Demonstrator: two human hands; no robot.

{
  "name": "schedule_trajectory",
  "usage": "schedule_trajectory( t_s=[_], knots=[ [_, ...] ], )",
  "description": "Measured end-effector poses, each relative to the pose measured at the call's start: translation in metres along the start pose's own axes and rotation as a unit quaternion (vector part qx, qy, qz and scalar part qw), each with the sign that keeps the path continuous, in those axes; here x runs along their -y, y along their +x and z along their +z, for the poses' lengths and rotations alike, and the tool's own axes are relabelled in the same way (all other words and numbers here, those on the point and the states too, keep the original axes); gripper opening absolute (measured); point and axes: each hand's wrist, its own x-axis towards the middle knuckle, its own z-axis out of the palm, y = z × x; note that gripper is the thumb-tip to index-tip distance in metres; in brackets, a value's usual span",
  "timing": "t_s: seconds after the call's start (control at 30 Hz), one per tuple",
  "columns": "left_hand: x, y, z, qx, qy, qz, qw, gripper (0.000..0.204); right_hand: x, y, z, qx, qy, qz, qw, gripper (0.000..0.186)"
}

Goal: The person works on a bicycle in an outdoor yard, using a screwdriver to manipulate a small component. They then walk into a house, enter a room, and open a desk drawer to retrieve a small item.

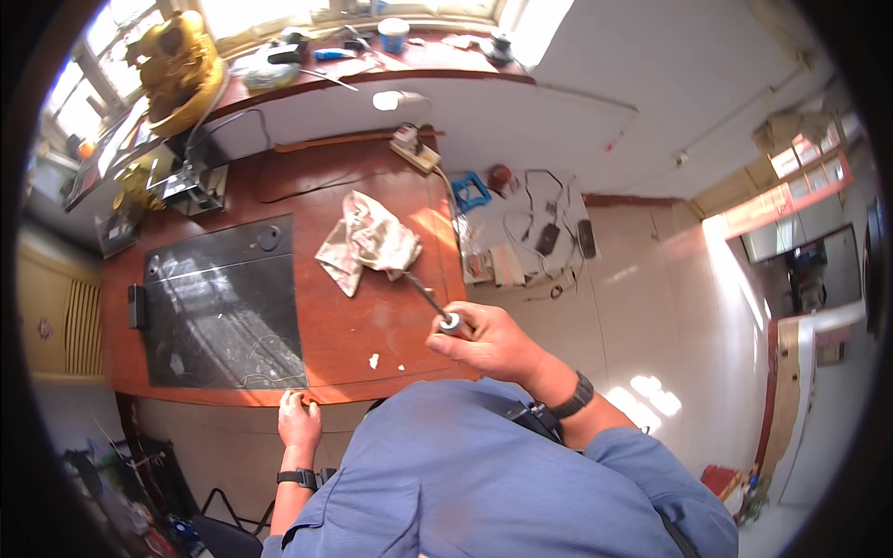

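Observation:
My right hand [488,342] is closed around the handle of a screwdriver [430,298], held above the right part of the reddish-brown table [344,321]. Its thin dark shaft points up and to the left, the tip close to a crumpled, stained pale cloth [369,240]. At the table's front edge, by the lower right corner of a black mat [223,312], is my left hand [299,423]. Its fingers are curled in, and what they hold, if anything, cannot be made out. Small white scraps [374,361] lie between the hands.
A small black box [137,307] stands on the table's left edge. At the back are a clear stand [191,186] and a power strip [415,154]. To the right, cables, a blue frame [472,191] and a black adapter [549,239] lie on a pale surface. A cluttered sill [437,63] runs behind.

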Motion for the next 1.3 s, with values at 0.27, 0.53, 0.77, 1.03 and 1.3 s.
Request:
schedule_trajectory(
  t_s=[0.27,0.53,0.77,1.03,1.3],
  knots=[
    [-0.003,-0.050,0.004,0.085,0.040,-0.046,0.995,0.036,-0.020,-0.024,-0.016,0.044,0.140,0.042,0.988,0.020],
    [-0.047,-0.078,0.011,0.128,0.052,-0.015,0.990,0.033,-0.062,-0.074,-0.067,0.002,0.181,0.045,0.982,0.013],
    [-0.083,-0.090,0.017,0.152,-0.001,-0.023,0.988,0.035,-0.087,-0.135,-0.141,-0.192,0.162,0.053,0.967,0.012],
    [-0.084,-0.131,0.021,0.187,-0.078,-0.083,0.976,0.035,-0.103,-0.163,-0.159,-0.149,0.128,0.097,0.976,0.017],
    [-0.060,-0.172,0.014,0.179,-0.144,-0.139,0.963,0.036,-0.094,-0.139,-0.097,0.045,0.108,0.125,0.985,0.020]
  ],
)
